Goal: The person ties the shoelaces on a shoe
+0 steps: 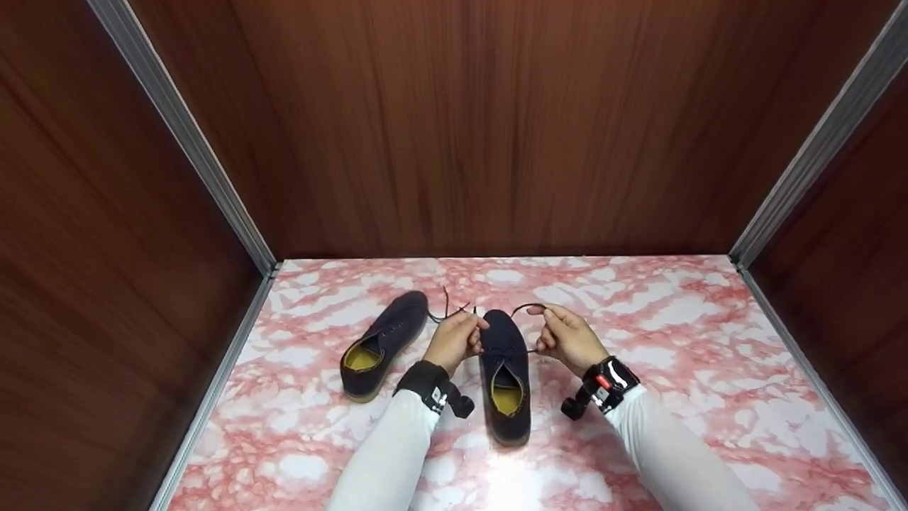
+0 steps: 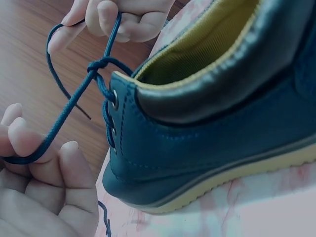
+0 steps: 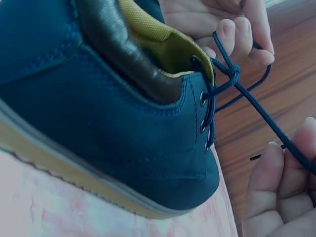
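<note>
A dark navy shoe point(image 1: 508, 433) with a yellow lining stands on the floor between my hands, toe away from me. Its shoelace point(image 2: 69, 106) is crossed in a single loose knot point(image 3: 234, 74) over the top eyelets. My left hand point(image 1: 452, 342) grips one end of the lace on the shoe's left side. On the other side my right hand point(image 1: 573, 341) holds the other end, the lace running taut from the knot and its free tail looping beyond the fingers. Both wrist views show curled fingers around the lace, apart from the shoe itself.
A matching second shoe point(image 1: 376, 372) lies angled to the left, its laces point(image 1: 445, 305) loose toward my left hand. The surface point(image 1: 674, 440) is red-and-white marbled. Brown wood-grain panels point(image 1: 454, 128) with grey metal corner strips point(image 1: 198, 145) enclose the back and sides.
</note>
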`<state>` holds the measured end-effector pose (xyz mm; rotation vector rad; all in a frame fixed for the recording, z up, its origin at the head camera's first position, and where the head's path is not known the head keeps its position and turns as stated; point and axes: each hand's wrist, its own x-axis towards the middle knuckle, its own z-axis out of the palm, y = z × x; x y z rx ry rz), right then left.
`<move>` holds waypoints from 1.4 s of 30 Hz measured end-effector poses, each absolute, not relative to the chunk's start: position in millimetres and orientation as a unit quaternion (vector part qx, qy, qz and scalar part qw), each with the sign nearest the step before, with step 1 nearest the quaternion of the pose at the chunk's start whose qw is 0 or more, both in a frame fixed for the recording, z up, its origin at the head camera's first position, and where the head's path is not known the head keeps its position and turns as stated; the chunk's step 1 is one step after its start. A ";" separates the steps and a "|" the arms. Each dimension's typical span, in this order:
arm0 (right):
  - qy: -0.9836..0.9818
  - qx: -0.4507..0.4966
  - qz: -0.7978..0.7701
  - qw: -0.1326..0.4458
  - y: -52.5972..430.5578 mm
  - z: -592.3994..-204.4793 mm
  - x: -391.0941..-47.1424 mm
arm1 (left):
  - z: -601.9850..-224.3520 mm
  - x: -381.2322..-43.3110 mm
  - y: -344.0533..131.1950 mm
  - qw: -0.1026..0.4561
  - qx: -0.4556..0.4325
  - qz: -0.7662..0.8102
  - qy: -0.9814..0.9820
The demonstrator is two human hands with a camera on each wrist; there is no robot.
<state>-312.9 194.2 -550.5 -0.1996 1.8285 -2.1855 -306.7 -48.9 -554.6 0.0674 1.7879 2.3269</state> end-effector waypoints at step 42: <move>0.682 -0.051 -0.721 0.109 216.5 -571.7 -298.9 | -577.2 -296.6 -65.5 0.093 -0.023 0.752 0.653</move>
